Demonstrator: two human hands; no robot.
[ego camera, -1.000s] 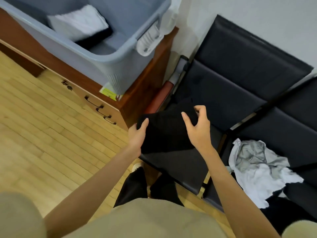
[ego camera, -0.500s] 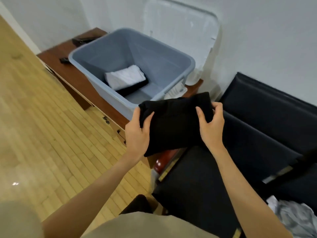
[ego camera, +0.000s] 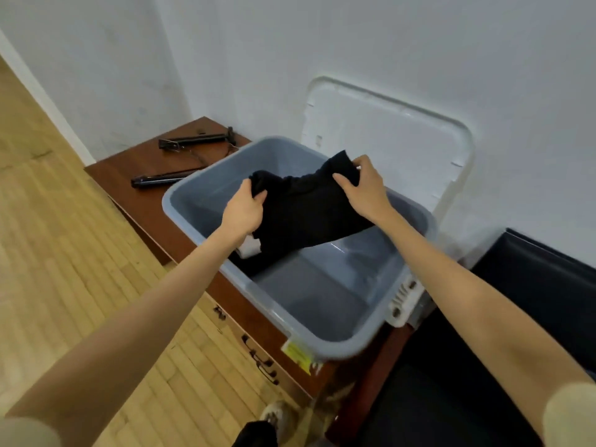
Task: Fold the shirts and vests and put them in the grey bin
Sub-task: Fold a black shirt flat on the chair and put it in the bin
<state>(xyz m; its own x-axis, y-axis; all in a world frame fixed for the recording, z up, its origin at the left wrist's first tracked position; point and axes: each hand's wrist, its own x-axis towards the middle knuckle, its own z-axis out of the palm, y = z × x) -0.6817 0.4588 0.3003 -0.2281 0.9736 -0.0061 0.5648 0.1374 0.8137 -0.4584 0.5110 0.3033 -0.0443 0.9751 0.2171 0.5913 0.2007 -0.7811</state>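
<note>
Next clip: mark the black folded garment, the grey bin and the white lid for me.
black folded garment (ego camera: 306, 214), head view, middle of the cloth between the hands
grey bin (ego camera: 325, 340), head view, near rim
white lid (ego camera: 396, 140), head view, flat face leaning on the wall

We see an evenly lit room in soft, diffuse light, with no hard shadows. The white wall (ego camera: 354, 43) reads bright and slightly bluish. A faint sheen lies on the inner wall of the grey bin (ego camera: 338, 250). The folded black garment (ego camera: 306, 214) is so dark that we lose its folds. Wide-angle distortion bends the floor boards (ego camera: 64, 253) and stretches our forearms at the edges. Fine detail looks soft and smeared throughout.
</note>
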